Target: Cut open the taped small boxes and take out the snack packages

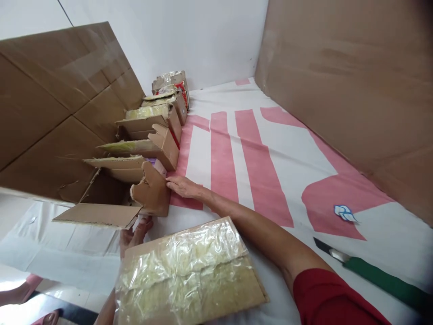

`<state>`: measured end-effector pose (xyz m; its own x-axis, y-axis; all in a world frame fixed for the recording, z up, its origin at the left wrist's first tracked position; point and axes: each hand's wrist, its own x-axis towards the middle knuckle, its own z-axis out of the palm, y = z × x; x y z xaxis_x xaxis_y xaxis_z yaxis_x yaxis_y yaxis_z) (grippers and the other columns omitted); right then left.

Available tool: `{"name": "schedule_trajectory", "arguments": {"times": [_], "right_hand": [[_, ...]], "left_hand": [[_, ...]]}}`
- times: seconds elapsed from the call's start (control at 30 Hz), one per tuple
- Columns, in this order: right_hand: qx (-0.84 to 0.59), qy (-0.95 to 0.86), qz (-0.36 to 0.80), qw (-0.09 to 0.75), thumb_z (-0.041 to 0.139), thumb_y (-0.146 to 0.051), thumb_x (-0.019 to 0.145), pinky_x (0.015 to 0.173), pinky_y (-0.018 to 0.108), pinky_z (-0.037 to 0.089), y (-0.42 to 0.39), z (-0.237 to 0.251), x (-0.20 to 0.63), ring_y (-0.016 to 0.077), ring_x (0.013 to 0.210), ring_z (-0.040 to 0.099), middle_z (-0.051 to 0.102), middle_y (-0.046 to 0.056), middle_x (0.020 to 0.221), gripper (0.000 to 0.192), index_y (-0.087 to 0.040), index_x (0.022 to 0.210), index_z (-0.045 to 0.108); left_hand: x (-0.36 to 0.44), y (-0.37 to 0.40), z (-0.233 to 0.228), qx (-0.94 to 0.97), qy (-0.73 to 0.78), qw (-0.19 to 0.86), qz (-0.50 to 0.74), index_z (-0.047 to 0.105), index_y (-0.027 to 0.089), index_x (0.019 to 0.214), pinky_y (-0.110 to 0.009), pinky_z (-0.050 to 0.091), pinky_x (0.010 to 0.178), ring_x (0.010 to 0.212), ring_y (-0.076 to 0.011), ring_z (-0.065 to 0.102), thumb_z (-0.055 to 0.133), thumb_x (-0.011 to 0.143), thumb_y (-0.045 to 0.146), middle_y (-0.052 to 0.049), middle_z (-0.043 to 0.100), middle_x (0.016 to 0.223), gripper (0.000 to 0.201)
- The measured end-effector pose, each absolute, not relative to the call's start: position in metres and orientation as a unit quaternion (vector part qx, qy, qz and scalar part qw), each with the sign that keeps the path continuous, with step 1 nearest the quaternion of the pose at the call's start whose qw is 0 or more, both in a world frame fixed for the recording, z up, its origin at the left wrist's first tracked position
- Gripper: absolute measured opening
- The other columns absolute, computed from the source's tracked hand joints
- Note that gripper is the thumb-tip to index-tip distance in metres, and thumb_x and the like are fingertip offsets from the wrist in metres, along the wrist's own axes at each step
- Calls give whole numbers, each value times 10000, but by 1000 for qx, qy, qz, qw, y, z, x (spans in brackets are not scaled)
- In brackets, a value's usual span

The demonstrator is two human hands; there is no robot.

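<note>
Two hands: both belong to the person wearing the camera, at work on a white sheet [389, 239] printed with pink shapes.
Right hand [182, 186]: lies flat, fingers stretched out, nothing grasped; the fingertips touch the torn front flap of the nearest open box [111, 198].
Right arm: bare forearm running back to a red sleeve [334, 300] at the lower right.
Left hand [133, 234]: mostly hidden behind the cardboard piece [189, 275]; fingers show just under the box's lower flap. Whether it grips the cardboard piece cannot be told.
Cardboard piece: flat, covered with crinkled clear tape, close to the camera at the bottom centre, just in front of the open box.
Nearest open box: on its side, mouth toward the viewer, flaps spread, at the near end of the row.
Row of boxes [152, 122]: several small torn cardboard boxes, some with packets showing, lined up along the left, reaching back to the white wall.
Left board [50, 99]: large cardboard panel standing behind the row.
Right board [355, 76]: large cardboard panel leaning along the right edge.
Knife [368, 273]: green handle, blade exposed, lying on the sheet at lower right, well apart from both hands.
</note>
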<state>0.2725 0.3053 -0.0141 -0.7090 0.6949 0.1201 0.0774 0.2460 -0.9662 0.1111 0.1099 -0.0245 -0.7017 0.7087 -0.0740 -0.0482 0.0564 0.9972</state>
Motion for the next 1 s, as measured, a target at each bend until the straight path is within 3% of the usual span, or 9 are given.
{"name": "schedule_trajectory", "arguments": {"times": [0.13,0.23,0.33,0.47,0.6,0.8,1.0], "right_hand": [[-280,-700,599,269,583,-345,1019,873,366,542,294,-7,286,209,933,668,716,71,1067,240,-183,1130,721],[-305,-667,624,269,595,-463,988,698,322,535,281,-2,307,171,748,630,687,50,906,303,-184,1001,712],[-355,-629,626,294,683,-520,895,640,306,506,264,4,336,176,712,615,680,45,810,335,-186,876,704],[-430,-574,611,336,760,-556,793,699,318,522,225,14,383,213,822,675,747,59,898,385,-194,924,764],[-484,-520,586,390,694,-625,846,815,349,540,169,26,421,245,943,704,784,72,1032,489,-194,1058,784],[-457,-450,586,496,669,-737,848,965,403,543,97,21,419,308,1126,697,796,68,1126,573,-245,1117,789],[-491,-370,536,579,626,-797,816,928,429,574,76,10,416,323,1084,723,807,70,1046,648,-244,1120,771]], "left_hand": [[108,107,-19,221,658,338,635,603,260,1074,-343,586,896,973,-211,733,902,671,489,-12,707,1067,552],[106,100,-10,211,652,360,633,635,239,1055,-344,574,869,977,-218,724,911,618,480,-42,698,1131,570],[104,82,4,208,649,387,622,684,206,1115,-375,573,858,993,-257,727,911,591,495,-93,712,1184,640],[106,46,27,260,661,396,582,735,157,1149,-424,567,928,1100,-337,706,834,659,643,-142,751,1197,697],[116,7,34,298,657,361,591,758,194,1164,-418,547,1020,1252,-366,639,727,742,732,-130,744,1274,684],[149,-22,20,286,645,378,599,755,216,1076,-421,565,982,1175,-348,650,709,804,631,-96,752,1166,499],[181,4,38,291,624,403,603,752,221,953,-394,556,993,1146,-312,651,641,881,524,-64,747,988,331]]}}
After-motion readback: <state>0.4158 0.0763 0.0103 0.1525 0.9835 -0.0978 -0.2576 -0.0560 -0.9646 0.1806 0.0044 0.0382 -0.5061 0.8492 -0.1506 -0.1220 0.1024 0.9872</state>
